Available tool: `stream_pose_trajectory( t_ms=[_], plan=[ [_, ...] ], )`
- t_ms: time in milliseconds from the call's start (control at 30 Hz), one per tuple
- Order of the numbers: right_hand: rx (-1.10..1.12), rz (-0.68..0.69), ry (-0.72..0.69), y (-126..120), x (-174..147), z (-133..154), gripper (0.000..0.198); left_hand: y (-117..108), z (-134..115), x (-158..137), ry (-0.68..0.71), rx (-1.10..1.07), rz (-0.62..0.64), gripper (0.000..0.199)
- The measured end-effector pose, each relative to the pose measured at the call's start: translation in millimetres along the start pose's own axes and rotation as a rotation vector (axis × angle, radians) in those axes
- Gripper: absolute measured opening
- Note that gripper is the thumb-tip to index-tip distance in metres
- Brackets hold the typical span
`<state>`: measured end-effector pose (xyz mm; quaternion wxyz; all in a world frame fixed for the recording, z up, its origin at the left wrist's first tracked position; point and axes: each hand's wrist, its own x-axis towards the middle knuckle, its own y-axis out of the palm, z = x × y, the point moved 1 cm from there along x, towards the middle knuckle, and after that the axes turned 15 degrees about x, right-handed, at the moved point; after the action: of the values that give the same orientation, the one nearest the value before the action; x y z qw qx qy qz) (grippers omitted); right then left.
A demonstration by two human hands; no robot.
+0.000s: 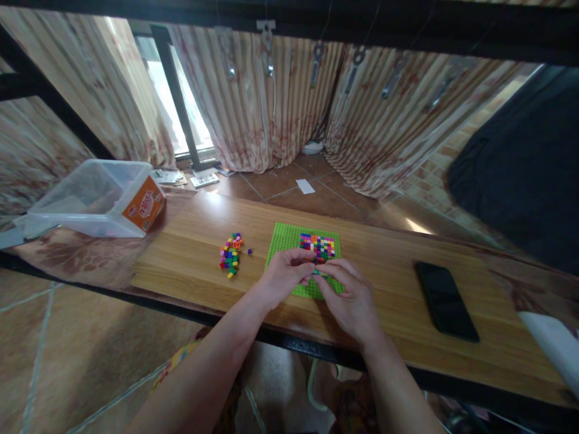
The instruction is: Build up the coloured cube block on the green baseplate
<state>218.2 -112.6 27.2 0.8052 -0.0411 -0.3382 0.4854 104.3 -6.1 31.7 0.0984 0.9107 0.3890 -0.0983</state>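
A green studded baseplate [283, 236] lies on the wooden board, with a block of small multicoloured toy bricks [318, 246] set in rows on its right part. Over the plate's front half, my left hand [287, 274] and my right hand [350, 295] meet at the fingertips, both closed in a pinch. Between the tips a small toy brick [315, 271] shows, partly covered by the fingers; its exact shape is hidden. Left of the plate sits a loose pile of coloured toy bricks [230, 256], and a single purple brick [249, 251] lies apart from it.
A black phone [446, 300] rests on the board [384, 259] at the right. A clear plastic bin [97, 205] with an orange label stands at the left end. Papers [204, 179] lie behind, before striped curtains [280, 108]. Metal clips [316, 63] hang from a dark bar above.
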Motion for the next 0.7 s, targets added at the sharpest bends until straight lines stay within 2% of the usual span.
stream_pose_trajectory(
  t_ms=[167, 367, 533, 700],
  plan=[
    [0.064, 0.001, 0.088, 0, -1, -2, 0.009, 0, 3, 0, 0.006, 0.005, 0.013, 0.028],
    [0.101, -0.020, 0.107, 1, -1, -4, 0.012, 0, 2, -2, -0.003, 0.002, 0.039, 0.035],
    [0.071, -0.133, 0.126, -2, -1, -7, 0.012, -1, 0, -2, -0.011, 0.051, 0.025, 0.027],
    [0.071, -0.246, 0.169, -11, 0, -19, 0.013, -1, 1, -4, -0.027, 0.180, 0.066, 0.021]
  ],
)
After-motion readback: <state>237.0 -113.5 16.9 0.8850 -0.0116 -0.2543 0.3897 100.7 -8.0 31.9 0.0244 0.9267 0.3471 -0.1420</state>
